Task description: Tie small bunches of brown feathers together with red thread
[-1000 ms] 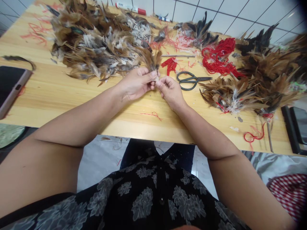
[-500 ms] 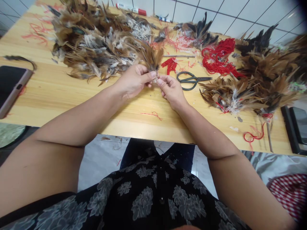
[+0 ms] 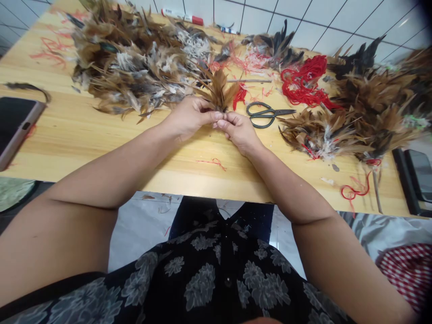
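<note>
Between my two hands stands a small bunch of brown feathers (image 3: 219,91), its tips fanned out away from me. My left hand (image 3: 195,116) pinches its base between thumb and fingers. From the other side my right hand (image 3: 239,129) closes on the same base, fingertips touching those of the left; the quill ends are hidden by the fingers. Black scissors (image 3: 266,114) lie just right of my right hand, blades pointing right. Behind the bunch is a tuft of cut red yarn (image 3: 240,95).
A large feather heap (image 3: 135,67) covers the back left, and tied feather bundles (image 3: 357,121) lie at right. Red yarn (image 3: 303,78), a thin stick (image 3: 249,81) and a marker (image 3: 182,16) lie toward the tiled wall. Phones rest at the left (image 3: 16,123) and right (image 3: 420,173).
The feather bunch has turned and spread, its tips now wider and further right. My fingers have come closer together at its base.
</note>
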### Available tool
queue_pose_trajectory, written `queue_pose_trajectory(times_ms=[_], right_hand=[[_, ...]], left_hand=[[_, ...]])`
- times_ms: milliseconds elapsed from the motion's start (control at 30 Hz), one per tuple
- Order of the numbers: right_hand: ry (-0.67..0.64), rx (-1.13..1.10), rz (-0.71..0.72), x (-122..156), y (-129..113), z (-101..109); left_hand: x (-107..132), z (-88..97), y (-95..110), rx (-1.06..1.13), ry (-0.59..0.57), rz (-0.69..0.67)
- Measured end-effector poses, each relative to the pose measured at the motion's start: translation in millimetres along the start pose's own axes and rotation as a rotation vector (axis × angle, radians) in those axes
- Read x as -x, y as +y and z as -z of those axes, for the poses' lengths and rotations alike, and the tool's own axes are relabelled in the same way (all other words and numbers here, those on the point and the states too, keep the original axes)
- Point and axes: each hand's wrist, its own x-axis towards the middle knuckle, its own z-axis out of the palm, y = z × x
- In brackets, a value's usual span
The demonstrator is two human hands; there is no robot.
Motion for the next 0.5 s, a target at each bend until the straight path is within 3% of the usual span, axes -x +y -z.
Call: queue_pose_trajectory(times_ms=[367, 500], right_hand=[[0.021, 0.077, 0.048, -2.1, 2.9, -3.2], [0.009, 0.063, 0.118, -6.0, 0.8, -6.4]], left_hand=[[7.8, -14.5, 16.7, 0.057, 0.016, -0.061], [3.2, -9.0, 10.9, 0.129, 0.034, -0.101]])
